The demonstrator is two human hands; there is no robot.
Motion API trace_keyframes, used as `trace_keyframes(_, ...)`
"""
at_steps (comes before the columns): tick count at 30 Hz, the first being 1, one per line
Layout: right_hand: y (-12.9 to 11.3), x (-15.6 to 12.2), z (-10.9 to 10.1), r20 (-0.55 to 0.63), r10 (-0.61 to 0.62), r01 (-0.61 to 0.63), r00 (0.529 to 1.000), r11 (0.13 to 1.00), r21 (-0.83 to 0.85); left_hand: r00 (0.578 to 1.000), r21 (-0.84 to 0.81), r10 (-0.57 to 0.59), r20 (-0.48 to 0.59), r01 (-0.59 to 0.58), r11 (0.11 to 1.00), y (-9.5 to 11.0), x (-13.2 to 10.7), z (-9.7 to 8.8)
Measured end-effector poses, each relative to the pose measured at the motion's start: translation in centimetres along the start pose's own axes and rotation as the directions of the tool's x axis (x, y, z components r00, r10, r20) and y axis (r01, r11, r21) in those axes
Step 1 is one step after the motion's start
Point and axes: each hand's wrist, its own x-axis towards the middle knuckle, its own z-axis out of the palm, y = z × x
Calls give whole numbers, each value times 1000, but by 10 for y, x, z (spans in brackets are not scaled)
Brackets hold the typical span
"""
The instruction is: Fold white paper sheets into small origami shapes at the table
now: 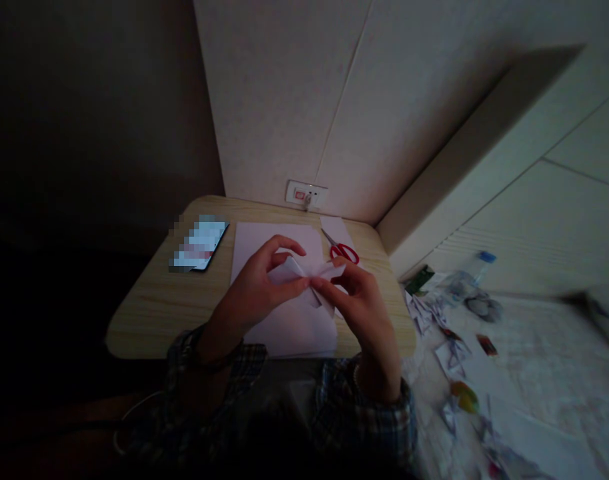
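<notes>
A folded piece of white paper (290,269) is pinched between my two hands, its creased flaps standing up at both sides. My left hand (259,283) grips its left part with thumb and fingers. On the other side, my right hand (357,293) holds the right part, and both thumbs meet at the middle. Beneath the hands lies a stack of white paper sheets (289,337). Just beyond my right hand, red-handled scissors (343,252) rest partly on a narrower white sheet (331,223).
The small wooden table (184,303) stands against a wall with a power socket (307,194). A phone (201,243) with a lit screen lies at the table's left. To the right, a lower surface holds scattered folded papers (451,357) and a clear bottle with a blue cap (485,257).
</notes>
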Motion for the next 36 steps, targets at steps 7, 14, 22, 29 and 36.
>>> trace_keyframes(7,0,1,5,-137,26,-5,990,988,157,995,-256,-55,79,73,964,-8,0,1)
trace_keyframes(14,-3,1,7,-200,6,39,980,975,220,997,-333,-35,63,54,941,-4,1,5)
trace_keyframes(22,-5,0,6,-98,-54,62,994,994,85,995,-289,11,-99,-40,957,-2,1,3)
trace_keyframes(29,-2,1,9,-57,27,-19,998,991,129,996,-288,-13,-91,-14,958,-3,2,3)
trace_keyframes(36,-1,2,7,-103,67,-53,992,989,137,996,-212,-37,-86,18,977,-3,3,1)
